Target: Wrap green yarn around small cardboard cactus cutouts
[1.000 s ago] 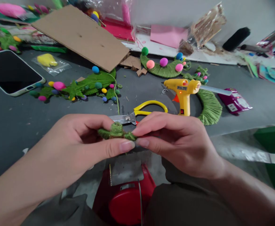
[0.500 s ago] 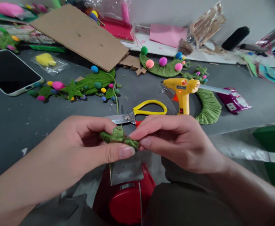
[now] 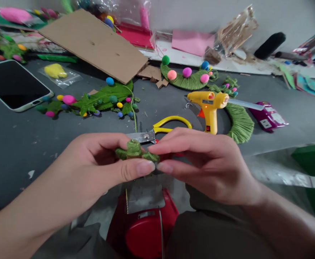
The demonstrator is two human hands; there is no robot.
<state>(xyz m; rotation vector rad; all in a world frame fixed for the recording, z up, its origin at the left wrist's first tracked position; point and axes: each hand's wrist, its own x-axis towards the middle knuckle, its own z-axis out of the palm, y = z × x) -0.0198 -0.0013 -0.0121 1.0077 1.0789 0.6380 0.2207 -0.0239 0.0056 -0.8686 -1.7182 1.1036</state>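
My left hand (image 3: pixel 100 165) grips a small piece wrapped in green yarn (image 3: pixel 134 148), thumb in front and fingers behind; its stubby points look star-like, with a bit of brown at the core. At its right tip is my right hand (image 3: pixel 200 162), index finger on the yarn and thumb just below, slightly apart. Behind the hands lie yellow-handled scissors (image 3: pixel 170 122), partly covered by my right fingers. A strand of green yarn (image 3: pixel 134 118) runs down the table toward the wrapped piece; its lower end is hidden.
A yellow glue gun (image 3: pixel 209 108) with a lit light stands beside a green yarn-wrapped ring (image 3: pixel 240 124) and a purple packet (image 3: pixel 269 117). Leftward are a pom-pom-covered green decoration (image 3: pixel 100 99), a phone (image 3: pixel 14 86) and cardboard (image 3: pixel 95 46). A red stool (image 3: pixel 143 233) is below the table edge.
The wrapped piece has tipped and risen slightly in my left hand. My right index finger and thumb have spread a little at its right tip, and that hand has shifted over the scissor handle.
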